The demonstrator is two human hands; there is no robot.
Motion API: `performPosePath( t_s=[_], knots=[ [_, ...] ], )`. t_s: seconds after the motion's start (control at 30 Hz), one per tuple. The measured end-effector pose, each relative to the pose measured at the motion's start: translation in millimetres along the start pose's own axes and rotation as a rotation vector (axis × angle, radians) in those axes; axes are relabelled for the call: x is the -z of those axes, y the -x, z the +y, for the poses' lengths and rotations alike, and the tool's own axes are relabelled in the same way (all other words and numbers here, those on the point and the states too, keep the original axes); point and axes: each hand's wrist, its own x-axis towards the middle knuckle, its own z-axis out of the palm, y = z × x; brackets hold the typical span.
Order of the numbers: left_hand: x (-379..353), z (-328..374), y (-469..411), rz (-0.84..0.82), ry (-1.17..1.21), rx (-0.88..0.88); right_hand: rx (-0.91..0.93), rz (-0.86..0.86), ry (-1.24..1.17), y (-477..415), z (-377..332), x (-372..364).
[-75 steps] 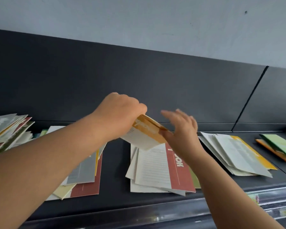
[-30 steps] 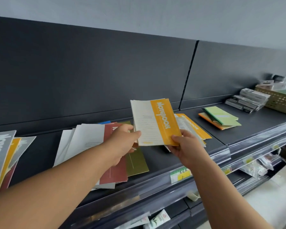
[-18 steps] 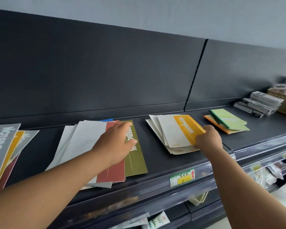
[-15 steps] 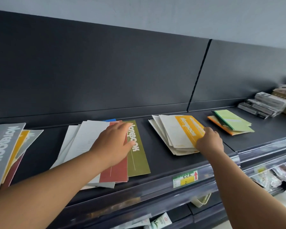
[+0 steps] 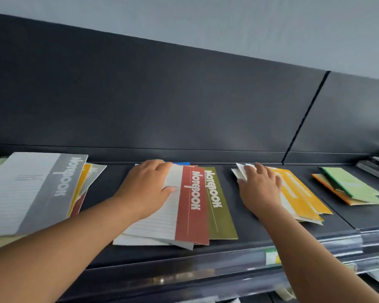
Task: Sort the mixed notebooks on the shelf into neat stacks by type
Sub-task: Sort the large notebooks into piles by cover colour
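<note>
Several piles of thin notebooks lie on a dark shelf [image 5: 228, 243]. My left hand [image 5: 147, 189] rests flat on the middle pile, on the white lined part of a red notebook [image 5: 193, 206]; an olive notebook [image 5: 219, 206] sticks out beneath it on the right. My right hand [image 5: 258, 189] lies with spread fingers on the pile of yellow notebooks [image 5: 300, 197], its fingertips at the pile's far left corner. A mixed pile topped by a grey notebook [image 5: 37, 189] sits at the left.
A green notebook [image 5: 348, 184] on an orange one lies farther right, with grey boxed packs [image 5: 376, 167] beyond it. The dark back panel [image 5: 184, 101] rises right behind the piles. A clear price rail [image 5: 315, 243] runs along the shelf's front edge.
The yellow notebook held in both hands was laid on the yellow pile. My right hand slid from its near edge to its far left corner; my left hand settled on the red notebook.
</note>
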Motion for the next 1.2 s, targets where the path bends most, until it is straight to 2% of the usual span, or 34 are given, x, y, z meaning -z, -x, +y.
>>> performPosePath(
  t_s=[0.43,0.77,0.93,1.1,1.2],
  knots=[
    [50.2,-160.7,81.3,0.014,-0.125,0.291,0.415,-0.074,-0.006,42.0,-198.1,-12.5],
    [69.4,-237.0,135.2,-0.134,-0.174,0.482,0.600,-0.136,-0.078,86.6,-308.2,-36.0],
    [50.5,-247.4,151.7,-0.385,-0.079,0.507,0.571,-0.198,-0.099,99.5,-328.2,-53.6],
    [39.5,-234.1,148.7,-0.419,-0.027,0.375,0.381,-0.323,-0.276,102.6,-331.7,-55.3],
    [39.9,-230.5,143.4,-0.371,0.026,0.347,0.237,-0.350,-0.423,99.4,-327.8,-50.7]
  ],
)
